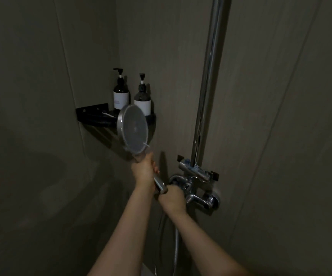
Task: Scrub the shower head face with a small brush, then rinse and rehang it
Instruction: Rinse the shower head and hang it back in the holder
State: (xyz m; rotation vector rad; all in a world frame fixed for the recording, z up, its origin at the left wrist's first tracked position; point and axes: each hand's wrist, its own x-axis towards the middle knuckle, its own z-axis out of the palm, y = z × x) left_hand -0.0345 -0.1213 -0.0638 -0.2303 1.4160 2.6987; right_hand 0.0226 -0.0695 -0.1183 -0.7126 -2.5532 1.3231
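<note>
My left hand [144, 170] grips the chrome handle of the shower head [133, 129], held upright with its round grey face turned toward me and slightly right. The handle's lower end sticks out below my fist. My right hand [172, 198] is curled around the left knob of the chrome mixer tap [197, 194] on the wall. The hose [176, 248] hangs down below the hands. No brush is visible.
A chrome riser pipe [207, 86] runs up the wall from a bracket [196, 170] above the tap. A black corner shelf [95, 114] carries two dark pump bottles [120, 92] [142, 98] behind the shower head. The grey tiled walls are dim.
</note>
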